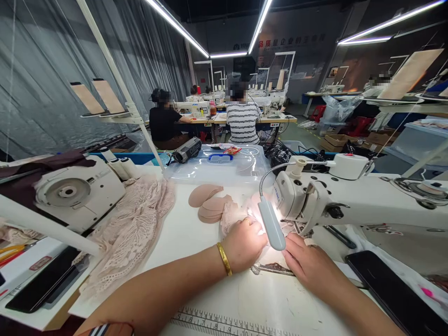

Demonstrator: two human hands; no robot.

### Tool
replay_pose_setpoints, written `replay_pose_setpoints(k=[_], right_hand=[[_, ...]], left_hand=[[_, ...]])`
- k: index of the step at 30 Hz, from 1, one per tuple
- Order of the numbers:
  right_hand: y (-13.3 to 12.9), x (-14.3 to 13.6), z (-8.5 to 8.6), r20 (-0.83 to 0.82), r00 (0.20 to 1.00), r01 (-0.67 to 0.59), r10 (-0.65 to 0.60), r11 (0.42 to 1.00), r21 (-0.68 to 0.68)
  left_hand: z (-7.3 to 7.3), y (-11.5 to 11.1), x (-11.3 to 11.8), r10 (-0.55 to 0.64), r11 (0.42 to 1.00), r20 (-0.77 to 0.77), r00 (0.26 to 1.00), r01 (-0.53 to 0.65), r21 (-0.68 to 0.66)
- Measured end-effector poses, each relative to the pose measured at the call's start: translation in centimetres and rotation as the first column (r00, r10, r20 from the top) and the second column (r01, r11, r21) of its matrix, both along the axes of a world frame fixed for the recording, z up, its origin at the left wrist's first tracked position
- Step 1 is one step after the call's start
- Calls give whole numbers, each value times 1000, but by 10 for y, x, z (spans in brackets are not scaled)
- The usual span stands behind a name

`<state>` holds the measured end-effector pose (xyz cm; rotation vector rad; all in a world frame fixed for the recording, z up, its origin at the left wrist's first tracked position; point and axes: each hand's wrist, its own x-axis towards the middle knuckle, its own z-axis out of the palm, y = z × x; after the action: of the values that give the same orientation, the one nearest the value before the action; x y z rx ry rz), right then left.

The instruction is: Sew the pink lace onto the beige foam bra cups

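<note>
Under the sewing machine head (pixel 296 193), a pale pink lace piece (pixel 229 217) lies on the white table. My left hand (pixel 245 242), with a gold bracelet at the wrist, is closed on the lace, its fingers curled. To the right of the lamp, my right hand (pixel 304 256) rests with fingers stretched forward and close together at the fabric by the needle area. The grey lamp head (pixel 272 226) hides part of the fabric between the hands. Beige oval pads (pixel 212 205) are piled left of the lace.
A heap of pink lace (pixel 135 228) lies at the left beside another machine (pixel 80 191). Behind the pads is a clear plastic lid (pixel 241 163). A black phone (pixel 392 284) is at the right. A ruler scale (pixel 217 324) runs along the near edge. Two people sit ahead.
</note>
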<state>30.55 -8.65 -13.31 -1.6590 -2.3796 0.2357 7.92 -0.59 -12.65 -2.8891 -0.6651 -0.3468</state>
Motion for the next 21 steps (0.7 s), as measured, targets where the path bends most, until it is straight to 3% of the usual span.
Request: replay_pose_setpoints(k=[5, 15, 18, 21], right_hand=[[0, 1, -1, -17, 1000, 2, -2, 1000, -3], [0, -5, 0, -52, 999, 17, -13, 997, 78], [0, -3, -4, -48, 999, -6, 13, 990, 144], [-1, -4, -12, -28, 996, -68, 80, 953, 294]], left_hand=[[-1, -3, 5, 66, 998, -8, 998, -66, -7], [18, -16, 10, 193, 980, -11, 981, -194, -39], [18, -16, 16, 178, 984, -63, 982, -178, 0], [18, -20, 18, 152, 988, -159, 975, -148, 41]])
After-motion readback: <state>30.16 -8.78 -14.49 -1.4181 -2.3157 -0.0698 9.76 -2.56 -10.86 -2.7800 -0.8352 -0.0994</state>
